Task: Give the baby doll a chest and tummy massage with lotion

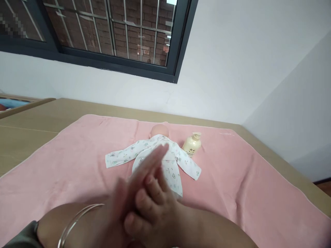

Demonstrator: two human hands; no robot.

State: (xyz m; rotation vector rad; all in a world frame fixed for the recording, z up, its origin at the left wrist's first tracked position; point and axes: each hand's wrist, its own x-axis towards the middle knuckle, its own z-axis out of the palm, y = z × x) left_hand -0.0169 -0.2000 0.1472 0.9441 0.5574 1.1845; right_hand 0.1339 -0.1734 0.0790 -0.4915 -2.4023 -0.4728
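Note:
My left hand (129, 193) is stretched out flat, its fingers pointing forward and right, blurred by motion. Against its palm presses my right hand (157, 210), with bent fingers a little apart; nothing shows between the hands, though the contact area is partly hidden. Beyond them lies a doll (159, 130), its bare head toward the wall, in a white printed long-sleeved top (173, 172) with both sleeves spread out. My hands cover part of the top. To the right of the doll, a pale yellow pump bottle (192, 144) rests beside the right sleeve.
A pink blanket (77, 151) with a few creases covers most of the wooden surface (72, 108). White walls (232, 62) stand behind and to the right. A dark-framed window (173, 74) with metal bars is above. Something blue (12, 103) shows past the left edge.

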